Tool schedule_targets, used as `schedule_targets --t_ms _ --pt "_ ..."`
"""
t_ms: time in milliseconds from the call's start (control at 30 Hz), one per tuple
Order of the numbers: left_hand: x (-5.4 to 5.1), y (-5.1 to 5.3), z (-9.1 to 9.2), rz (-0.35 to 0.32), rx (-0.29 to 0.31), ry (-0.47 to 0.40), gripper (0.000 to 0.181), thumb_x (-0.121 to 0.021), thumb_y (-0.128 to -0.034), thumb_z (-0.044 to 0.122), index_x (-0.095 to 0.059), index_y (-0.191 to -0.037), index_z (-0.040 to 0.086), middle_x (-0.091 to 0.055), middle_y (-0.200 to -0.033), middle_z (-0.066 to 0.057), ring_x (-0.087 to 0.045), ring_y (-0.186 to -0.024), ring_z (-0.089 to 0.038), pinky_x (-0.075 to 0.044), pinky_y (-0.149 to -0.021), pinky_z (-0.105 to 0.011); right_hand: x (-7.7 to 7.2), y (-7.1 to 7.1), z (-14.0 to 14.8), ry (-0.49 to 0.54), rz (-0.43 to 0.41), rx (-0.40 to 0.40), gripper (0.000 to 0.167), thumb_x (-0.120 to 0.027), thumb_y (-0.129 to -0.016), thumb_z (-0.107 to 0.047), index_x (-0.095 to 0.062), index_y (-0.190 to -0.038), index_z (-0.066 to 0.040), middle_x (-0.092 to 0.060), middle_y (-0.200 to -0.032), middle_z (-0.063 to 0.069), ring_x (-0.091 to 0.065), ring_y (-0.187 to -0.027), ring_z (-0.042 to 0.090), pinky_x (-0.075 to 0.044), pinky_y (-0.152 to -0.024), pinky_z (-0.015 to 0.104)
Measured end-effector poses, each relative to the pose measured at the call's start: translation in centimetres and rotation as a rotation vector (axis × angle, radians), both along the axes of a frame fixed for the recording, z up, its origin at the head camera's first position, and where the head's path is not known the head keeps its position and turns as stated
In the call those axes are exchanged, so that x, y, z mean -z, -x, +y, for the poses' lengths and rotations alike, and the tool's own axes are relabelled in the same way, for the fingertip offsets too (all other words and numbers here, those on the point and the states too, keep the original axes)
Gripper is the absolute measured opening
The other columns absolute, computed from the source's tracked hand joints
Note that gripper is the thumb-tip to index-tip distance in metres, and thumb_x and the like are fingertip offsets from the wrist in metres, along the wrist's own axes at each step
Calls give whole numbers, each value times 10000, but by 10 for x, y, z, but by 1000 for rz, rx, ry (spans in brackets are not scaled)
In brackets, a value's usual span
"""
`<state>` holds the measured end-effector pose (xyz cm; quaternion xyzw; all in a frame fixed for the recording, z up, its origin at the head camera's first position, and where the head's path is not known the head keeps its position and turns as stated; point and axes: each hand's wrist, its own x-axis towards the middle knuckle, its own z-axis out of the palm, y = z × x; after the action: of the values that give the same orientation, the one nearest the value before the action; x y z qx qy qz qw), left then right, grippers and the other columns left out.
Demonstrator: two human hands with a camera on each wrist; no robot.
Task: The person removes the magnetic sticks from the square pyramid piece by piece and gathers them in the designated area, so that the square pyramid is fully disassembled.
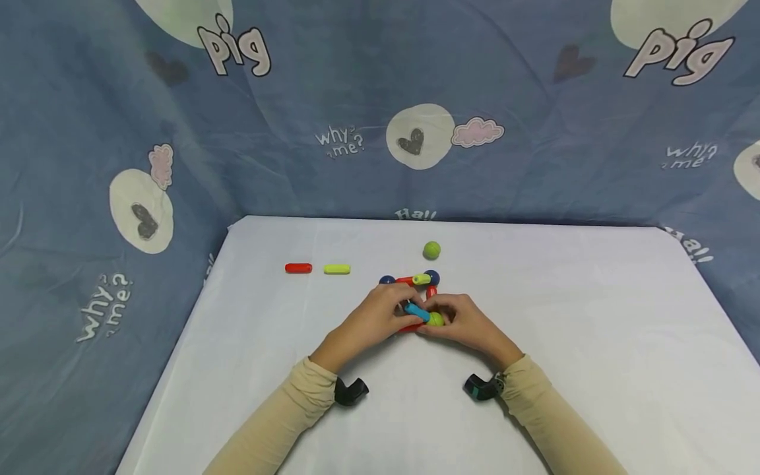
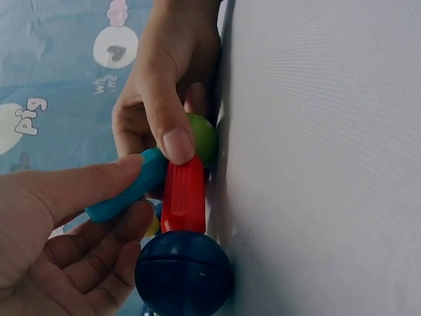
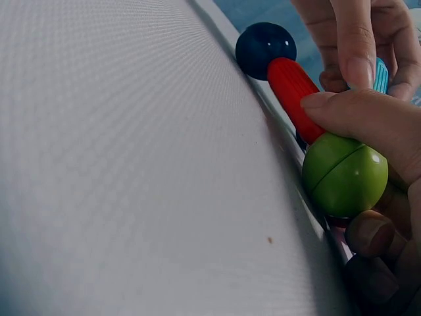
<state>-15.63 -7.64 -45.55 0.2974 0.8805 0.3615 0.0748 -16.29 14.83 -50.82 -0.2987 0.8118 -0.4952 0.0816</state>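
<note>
Between thumb and fingers my left hand (image 1: 380, 315) pinches a light blue rod (image 2: 128, 192), held at a slant with one end close to a green ball (image 3: 345, 176). My right hand (image 1: 475, 323) grips that green ball, its thumb lying along a red rod (image 2: 184, 194) joined to the ball. At the red rod's other end is a dark blue ball (image 2: 184, 273). Behind the hands, more of the frame shows: two dark blue balls, one at left (image 1: 387, 280), a red rod (image 1: 431, 290) and a raised yellow-green rod (image 1: 421, 279). Fingers hide the frame's middle.
A loose red rod (image 1: 299, 268) and a yellow-green rod (image 1: 337, 269) lie to the left on the white tabletop (image 1: 594, 343). Beyond the frame sits a separate green ball (image 1: 431, 250). Blue printed fabric (image 1: 332, 79) hangs behind the table.
</note>
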Motion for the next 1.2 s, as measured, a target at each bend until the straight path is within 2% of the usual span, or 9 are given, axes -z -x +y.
schedule_targets --t_ms 367,500,667,767,867,1033,1200 --pt "-5 2 -4 -4 -30 15 162 -842 -867 165 -771 -1011 143 -758 -965 34 -596 -790 -70 -512 -726 -200 2 0 -1 5 15 -7 225 -864 -854 -219 -744 -1044 -221 -634 -783 -33 -428 -578 45 -364 -554 198" --pt "-10 5 -10 7 -36 -21 153 -835 -875 171 -764 -1009 148 -750 -991 29 -621 -831 -64 -552 -762 -225 1 0 -2 -17 16 -7 214 -862 -856 -216 -744 -1035 -218 -624 -787 -51 -429 -585 38 -367 -557 197" --pt "-21 10 -25 50 -148 -106 145 -845 -864 173 -761 -981 164 -722 -952 42 -639 -841 -96 -588 -802 -320 1 0 -1 -49 -17 7 219 -860 -852 -200 -753 -1042 -218 -621 -812 -58 -430 -593 40 -357 -553 197" --pt "-24 12 -32 31 -191 -124 152 -852 -862 176 -766 -988 171 -717 -932 52 -644 -843 -118 -593 -826 -355 0 0 -1 -55 -36 12 225 -863 -851 -202 -756 -1047 -225 -636 -833 -57 -431 -591 48 -353 -553 200" --pt "-25 13 -32 1 -180 -133 173 -853 -861 160 -735 -987 156 -727 -938 37 -664 -857 -137 -604 -855 -385 0 -1 0 -47 -37 15 225 -863 -851 -206 -759 -1050 -217 -650 -852 -50 -436 -600 55 -357 -556 205" --pt "-26 12 -30 -50 -169 -140 223 -852 -848 103 -651 -934 145 -727 -942 5 -706 -895 -144 -610 -890 -367 1 -2 1 -46 -30 21 225 -861 -849 -186 -762 -1051 -204 -676 -898 -50 -451 -644 59 -370 -582 204" --pt "-26 11 -31 -68 -169 -131 210 -845 -846 73 -674 -951 134 -735 -976 -4 -726 -919 -140 -610 -899 -354 0 -2 0 -54 -29 17 224 -855 -853 -176 -761 -1052 -213 -679 -900 -49 -451 -646 58 -369 -583 201"
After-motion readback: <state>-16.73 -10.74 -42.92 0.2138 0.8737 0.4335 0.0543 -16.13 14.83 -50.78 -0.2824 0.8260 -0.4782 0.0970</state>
